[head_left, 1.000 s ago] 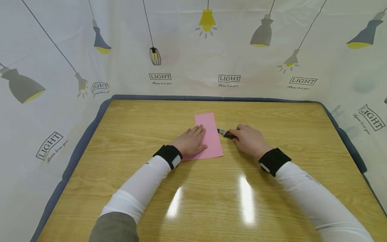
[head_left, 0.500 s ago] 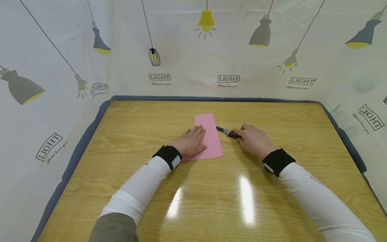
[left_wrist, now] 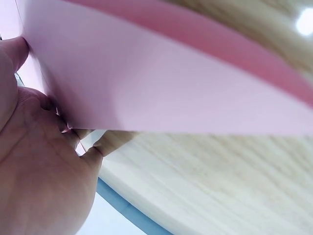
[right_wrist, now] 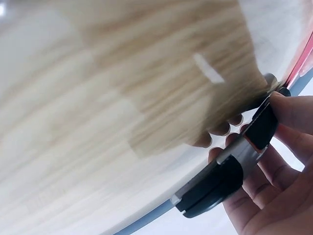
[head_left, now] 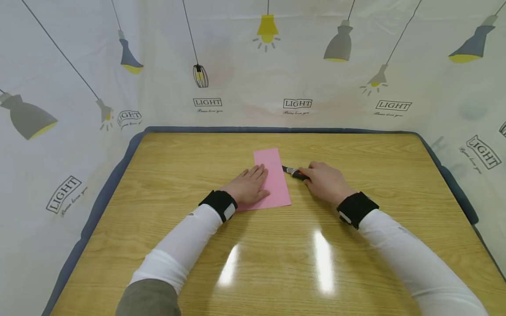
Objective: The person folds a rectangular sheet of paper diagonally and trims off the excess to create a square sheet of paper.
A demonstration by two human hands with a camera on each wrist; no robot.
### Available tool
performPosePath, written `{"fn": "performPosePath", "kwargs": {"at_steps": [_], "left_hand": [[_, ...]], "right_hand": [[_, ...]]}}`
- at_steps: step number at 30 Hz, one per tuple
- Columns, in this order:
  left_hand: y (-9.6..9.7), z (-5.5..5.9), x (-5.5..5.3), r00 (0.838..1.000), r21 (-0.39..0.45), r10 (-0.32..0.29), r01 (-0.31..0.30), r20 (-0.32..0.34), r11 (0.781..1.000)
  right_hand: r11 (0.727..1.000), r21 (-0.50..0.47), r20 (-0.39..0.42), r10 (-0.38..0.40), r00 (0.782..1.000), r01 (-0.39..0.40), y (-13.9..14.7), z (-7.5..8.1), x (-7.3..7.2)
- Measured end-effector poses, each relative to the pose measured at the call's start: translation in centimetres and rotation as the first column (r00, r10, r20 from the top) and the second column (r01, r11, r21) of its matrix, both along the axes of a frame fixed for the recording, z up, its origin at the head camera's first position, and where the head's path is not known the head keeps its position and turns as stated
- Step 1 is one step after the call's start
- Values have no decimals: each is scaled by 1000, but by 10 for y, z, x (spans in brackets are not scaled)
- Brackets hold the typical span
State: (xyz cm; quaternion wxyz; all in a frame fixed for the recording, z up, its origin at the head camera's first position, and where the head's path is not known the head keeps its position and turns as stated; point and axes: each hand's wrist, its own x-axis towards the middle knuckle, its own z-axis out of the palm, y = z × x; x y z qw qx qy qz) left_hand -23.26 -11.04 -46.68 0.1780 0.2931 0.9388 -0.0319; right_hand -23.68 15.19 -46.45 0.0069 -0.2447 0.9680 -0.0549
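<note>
A pink sheet of paper (head_left: 278,184) lies on the wooden table; the left wrist view shows one layer of the paper (left_wrist: 161,78) lifted above a darker pink one. My left hand (head_left: 247,185) rests on its left part, palm down with fingers straight. To the right, my right hand (head_left: 327,182) grips a black and grey utility knife (head_left: 294,173), whose front end meets the paper's right edge. Whether the tip lies under the paper I cannot tell. From the right wrist view, thumb and fingers pinch the utility knife's handle (right_wrist: 210,188).
The wooden tabletop (head_left: 189,166) has a dark blue padded edge (head_left: 221,129) around it. Behind and at the sides hangs a white curtain (head_left: 237,74) printed with lamps. Two bright reflections gleam on the near table surface.
My right hand first drew the utility knife away to the right, then came back left toward the paper. The left hand and the paper have stayed in place.
</note>
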Motion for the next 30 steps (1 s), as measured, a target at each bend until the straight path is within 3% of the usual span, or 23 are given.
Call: {"fn": "performPosePath", "kwargs": {"at_steps": [10,21,30], "left_hand": [[0,5,2,1000,5,0,0,8,1000],[0,5,2,1000,5,-2,2,8,1000],[0,7,2,1000,6,-8,8,8,1000]], "right_hand": [[1000,13,-8,-3,1000,3,-10,-1,-10],[1000,13,2,-7,1000,7,-12,0,-11],[998,23,20,-62,998,62,-1,0,-16]]}}
